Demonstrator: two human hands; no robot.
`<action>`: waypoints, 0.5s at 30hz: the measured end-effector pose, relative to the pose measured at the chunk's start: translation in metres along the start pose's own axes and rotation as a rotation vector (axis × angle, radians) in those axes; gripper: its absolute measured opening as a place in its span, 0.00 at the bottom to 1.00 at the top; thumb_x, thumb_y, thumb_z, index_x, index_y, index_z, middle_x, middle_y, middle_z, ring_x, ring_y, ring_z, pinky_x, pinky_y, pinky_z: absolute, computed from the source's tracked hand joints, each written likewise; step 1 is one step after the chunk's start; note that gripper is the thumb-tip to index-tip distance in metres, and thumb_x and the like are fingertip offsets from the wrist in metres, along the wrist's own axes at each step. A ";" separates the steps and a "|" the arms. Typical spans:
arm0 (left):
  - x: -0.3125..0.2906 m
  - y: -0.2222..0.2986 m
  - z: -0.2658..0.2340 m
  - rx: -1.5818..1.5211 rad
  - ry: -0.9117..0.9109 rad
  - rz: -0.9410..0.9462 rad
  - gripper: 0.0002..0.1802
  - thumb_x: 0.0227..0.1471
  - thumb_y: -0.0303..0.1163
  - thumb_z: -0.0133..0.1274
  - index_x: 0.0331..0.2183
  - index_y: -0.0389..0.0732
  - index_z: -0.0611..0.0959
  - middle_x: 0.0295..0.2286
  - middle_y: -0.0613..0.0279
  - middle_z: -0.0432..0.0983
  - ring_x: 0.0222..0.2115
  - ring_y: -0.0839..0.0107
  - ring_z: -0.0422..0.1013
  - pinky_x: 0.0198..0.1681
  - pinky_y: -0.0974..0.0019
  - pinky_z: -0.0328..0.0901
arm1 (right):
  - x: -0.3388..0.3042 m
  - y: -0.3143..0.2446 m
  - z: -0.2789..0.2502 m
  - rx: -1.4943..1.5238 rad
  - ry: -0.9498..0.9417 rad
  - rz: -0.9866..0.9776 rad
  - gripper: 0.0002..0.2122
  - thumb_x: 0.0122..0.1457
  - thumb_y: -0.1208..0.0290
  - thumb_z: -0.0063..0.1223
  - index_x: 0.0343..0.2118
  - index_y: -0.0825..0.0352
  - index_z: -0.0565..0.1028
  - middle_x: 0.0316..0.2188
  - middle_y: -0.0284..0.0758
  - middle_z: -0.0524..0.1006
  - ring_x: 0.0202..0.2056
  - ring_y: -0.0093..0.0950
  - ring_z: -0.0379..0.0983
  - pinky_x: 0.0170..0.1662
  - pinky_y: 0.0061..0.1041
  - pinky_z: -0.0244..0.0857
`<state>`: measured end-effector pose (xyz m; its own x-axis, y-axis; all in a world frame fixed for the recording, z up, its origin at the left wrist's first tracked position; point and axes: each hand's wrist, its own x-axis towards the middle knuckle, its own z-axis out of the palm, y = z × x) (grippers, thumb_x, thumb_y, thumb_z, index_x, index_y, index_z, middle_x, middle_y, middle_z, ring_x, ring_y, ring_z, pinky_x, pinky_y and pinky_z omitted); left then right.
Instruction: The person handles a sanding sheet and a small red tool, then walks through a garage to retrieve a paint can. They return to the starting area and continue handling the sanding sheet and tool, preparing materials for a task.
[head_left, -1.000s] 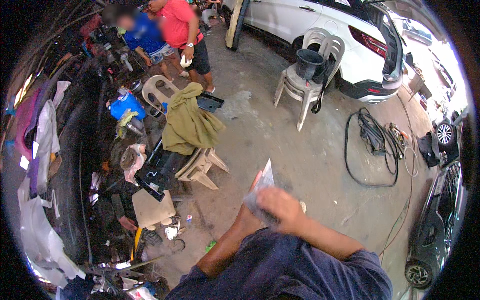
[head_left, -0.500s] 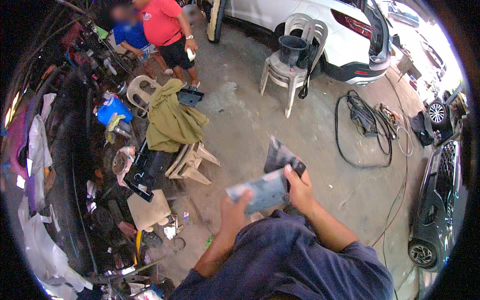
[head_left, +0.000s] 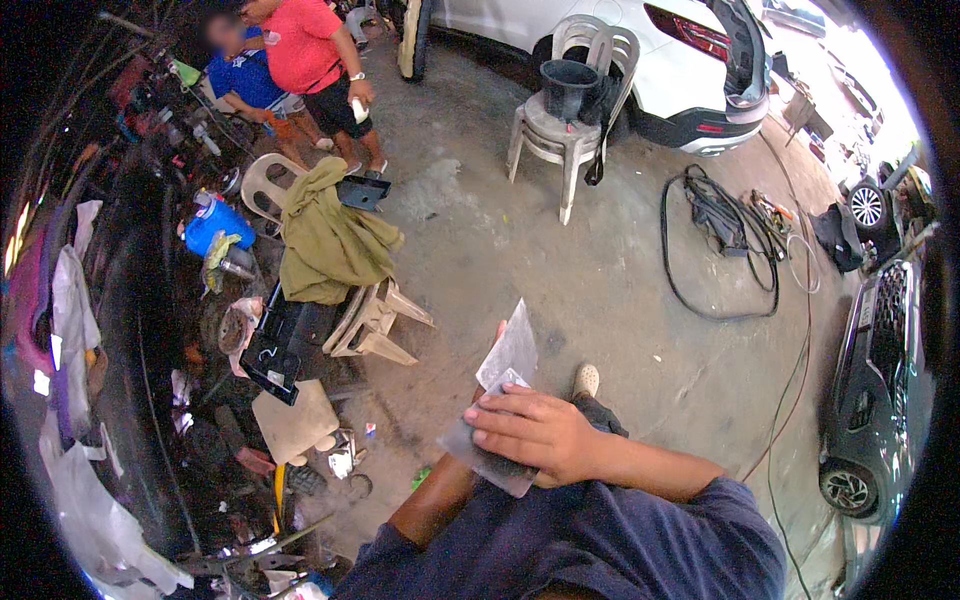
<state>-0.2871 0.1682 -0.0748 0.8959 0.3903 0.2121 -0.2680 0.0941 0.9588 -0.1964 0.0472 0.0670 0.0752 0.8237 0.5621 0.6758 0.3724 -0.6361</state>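
In front of my body, both hands are on thin grey sheets (head_left: 514, 350) that look like sandpaper. The upper sheet is pale and points away from me; a darker grey piece (head_left: 490, 462) lies nearer, under my right fingers. My right hand (head_left: 535, 432) presses over the top with its fingers close together. My left hand (head_left: 501, 328) is underneath, supporting the sheets. Only a fingertip and a little skin at the sheets' edge show, so most of its fingers are hidden.
Left of me stand a plastic chair (head_left: 378, 335) draped with olive cloth (head_left: 335, 235), a blue container (head_left: 217, 228) and scattered parts. Ahead, stacked chairs (head_left: 565, 150) bear a black bucket (head_left: 572, 90) beside a white car (head_left: 500, 22). Coiled black hose (head_left: 668, 265) lies right. Two people stand far left.
My right hand has moved left, over the sheets, and my left hand has gone beneath them. The sheets, earlier spread between both hands, are now brought together. My shoe has come into view.
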 end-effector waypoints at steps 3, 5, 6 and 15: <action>0.010 0.013 0.013 -0.009 -0.001 -0.069 0.39 0.64 0.37 0.47 0.68 0.39 0.49 0.64 0.55 0.54 0.65 0.66 0.52 0.68 0.61 0.49 | -0.012 0.027 0.000 -0.191 0.080 0.030 0.29 0.49 0.64 0.57 0.57 0.67 0.71 0.60 0.41 0.71 0.59 0.40 0.70 0.64 0.40 0.61; 0.025 0.089 0.025 0.118 -0.047 -0.159 0.37 0.64 0.34 0.46 0.68 0.39 0.51 0.63 0.54 0.56 0.64 0.66 0.55 0.68 0.61 0.49 | -0.014 0.040 -0.005 -0.197 0.223 0.150 0.30 0.48 0.64 0.58 0.57 0.66 0.72 0.59 0.41 0.72 0.59 0.39 0.70 0.62 0.40 0.63; 0.024 0.098 0.025 0.187 -0.047 -0.146 0.33 0.66 0.34 0.42 0.67 0.40 0.52 0.63 0.55 0.57 0.64 0.65 0.55 0.68 0.61 0.48 | -0.016 0.037 -0.004 -0.180 0.208 0.154 0.30 0.47 0.64 0.59 0.56 0.66 0.72 0.59 0.41 0.72 0.59 0.39 0.70 0.62 0.40 0.64; 0.003 0.091 0.018 0.252 -0.117 -0.255 0.36 0.57 0.23 0.50 0.65 0.34 0.60 0.62 0.52 0.60 0.63 0.63 0.57 0.66 0.62 0.51 | -0.008 0.052 -0.015 0.165 0.448 0.730 0.22 0.60 0.70 0.52 0.57 0.70 0.70 0.57 0.44 0.72 0.60 0.42 0.67 0.64 0.36 0.58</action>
<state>-0.3028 0.1614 0.0160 0.9610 0.2746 -0.0330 0.0510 -0.0590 0.9970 -0.1508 0.0537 0.0372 0.7529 0.6475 0.1174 0.2343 -0.0969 -0.9673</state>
